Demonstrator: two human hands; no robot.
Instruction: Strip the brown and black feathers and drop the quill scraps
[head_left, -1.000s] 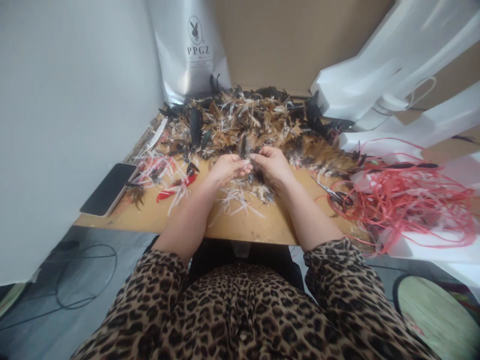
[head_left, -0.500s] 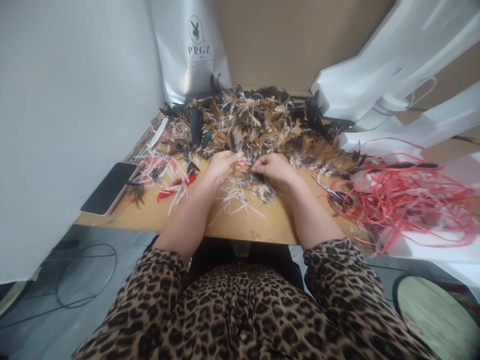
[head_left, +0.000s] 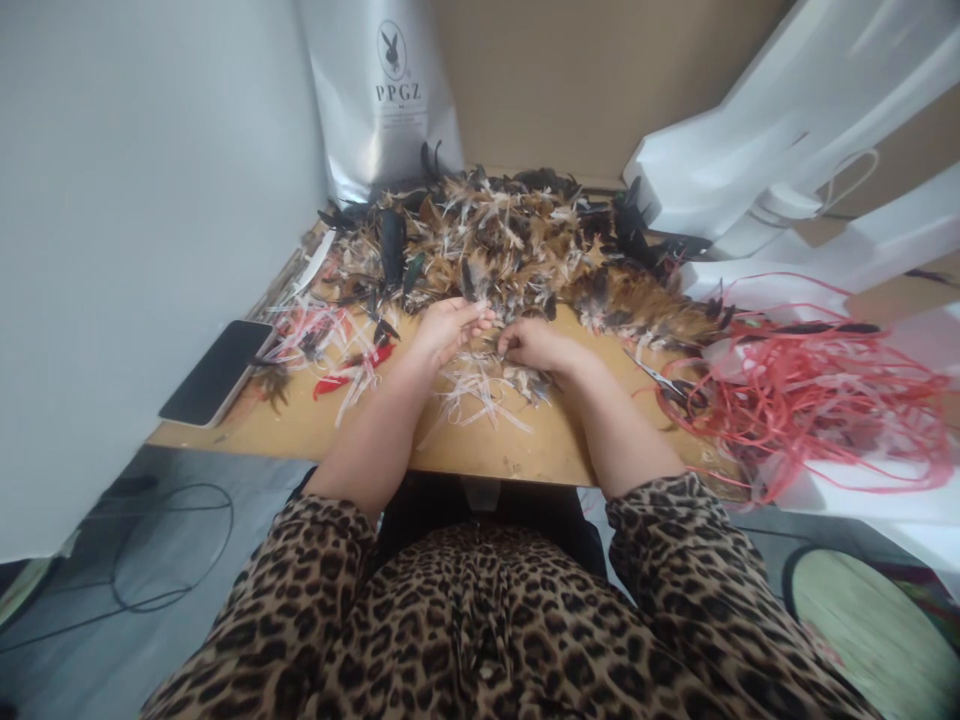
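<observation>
My left hand (head_left: pixel 448 330) is closed in a pinch at the near edge of a large heap of brown and black feathers (head_left: pixel 517 235). Between its fingertips is the pale base of a small feather (head_left: pixel 477 283), dark at the tip. Close beside it, my right hand (head_left: pixel 536 345) has thumb and fingers pressed together, turned down over the tabletop; whatever they may hold is too small to make out. Below both hands lie a loose pile of thin white strips (head_left: pixel 480 395) and some feather scraps (head_left: pixel 529 382).
A phone (head_left: pixel 217 373) lies at the left edge of the wooden table (head_left: pixel 517 450). Red and white strips (head_left: pixel 311 330) are scattered near it. To the right are scissors (head_left: pixel 667 382) and a tangle of red ribbon (head_left: pixel 817 400). A silver bag (head_left: pixel 390 120) stands behind the feathers.
My right hand has dropped slightly toward me and turned downward, its fingers curling closer to the tabletop. The left hand keeps its pinch in nearly the same place.
</observation>
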